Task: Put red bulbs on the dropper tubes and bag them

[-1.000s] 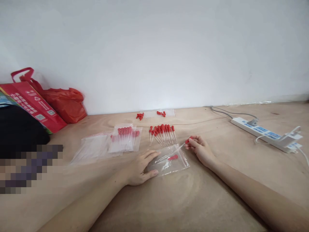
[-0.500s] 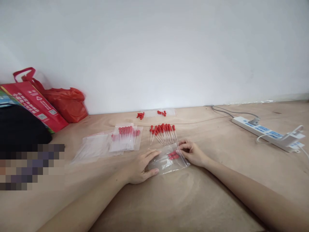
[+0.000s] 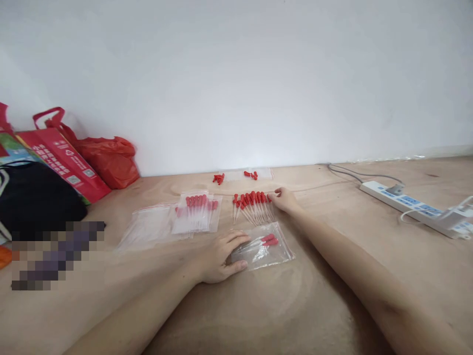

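Note:
A clear zip bag (image 3: 283,249) with red-capped droppers (image 3: 270,240) inside lies flat on the wooden table. My left hand (image 3: 225,255) rests on its left end, fingers and thumb spread apart. Beyond the bag, several loose droppers (image 3: 253,199) lie fanned out, red bulbs away from me. My right hand (image 3: 284,199) is at the rightmost of these, with thumb and fingers closed around its red bulb. To the left are filled bags (image 3: 197,212) holding red-bulbed droppers, beside a stack of clear bags (image 3: 146,222) without bulbs.
Loose red bulbs (image 3: 219,178) lie near the wall, some on a clear bag (image 3: 232,174). A white power strip (image 3: 406,204) with cables is at the right. Red bags (image 3: 109,160) and a black bag (image 3: 40,197) stand at the left.
My right hand has left the clear bag and moved up to the rightmost loose dropper. My left hand has stayed on the bag. The view has shifted slightly.

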A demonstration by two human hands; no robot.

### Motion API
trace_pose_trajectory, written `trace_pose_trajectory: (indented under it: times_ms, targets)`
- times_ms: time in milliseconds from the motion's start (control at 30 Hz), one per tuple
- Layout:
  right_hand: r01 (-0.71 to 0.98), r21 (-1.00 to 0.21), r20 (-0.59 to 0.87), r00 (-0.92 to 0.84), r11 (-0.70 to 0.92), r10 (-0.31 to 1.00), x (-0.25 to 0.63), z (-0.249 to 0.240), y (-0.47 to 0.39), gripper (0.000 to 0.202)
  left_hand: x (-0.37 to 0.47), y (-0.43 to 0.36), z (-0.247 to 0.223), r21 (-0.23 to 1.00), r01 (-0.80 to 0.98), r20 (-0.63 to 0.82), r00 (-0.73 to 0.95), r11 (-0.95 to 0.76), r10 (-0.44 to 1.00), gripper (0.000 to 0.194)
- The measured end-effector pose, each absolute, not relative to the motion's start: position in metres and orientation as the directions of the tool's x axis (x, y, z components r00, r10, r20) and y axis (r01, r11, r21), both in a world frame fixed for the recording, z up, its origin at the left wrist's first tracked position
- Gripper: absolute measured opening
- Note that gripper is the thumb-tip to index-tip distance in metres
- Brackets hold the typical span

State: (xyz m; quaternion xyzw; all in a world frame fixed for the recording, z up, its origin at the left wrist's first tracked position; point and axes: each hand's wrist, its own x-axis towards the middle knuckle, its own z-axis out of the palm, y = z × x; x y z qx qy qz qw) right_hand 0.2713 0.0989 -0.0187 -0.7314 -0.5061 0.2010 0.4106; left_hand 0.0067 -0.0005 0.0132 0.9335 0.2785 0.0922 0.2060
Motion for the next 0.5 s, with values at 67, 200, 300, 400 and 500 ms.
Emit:
trace_pose_trajectory:
  times_ms: [67,200,300,400,500]
  targets:
    - [0.56,-0.805,0.077,0.425,-0.194,0.902,0.265,-0.018,0.11,0.019,0.006,0.0,0.013,0.437,0.459,0.077,0.838,-0.774,0.541,0.047]
    - [0.471,-0.849,-0.009,0.441,-0.24,0.897,0.263,-0.019,0.118,0.01,0.005,0.0,0.013,0.438,0.444,0.094,0.842,-0.782,0.531,0.047]
    - [0.349,-0.915,-0.018,0.464,-0.201,0.886,0.273,-0.019,0.11,0.008,0.005,0.001,0.012,0.427,0.453,0.078,0.844,-0.783,0.531,0.048]
    - [0.211,-0.97,0.001,0.503,-0.122,0.864,0.292,-0.021,0.086,0.013,0.005,0.001,0.012,0.432,0.469,0.067,0.835,-0.77,0.546,0.049]
    - [0.112,-0.993,0.025,0.544,-0.043,0.838,0.308,-0.027,0.051,0.016,0.006,0.001,0.012,0.444,0.48,0.066,0.825,-0.757,0.562,0.048]
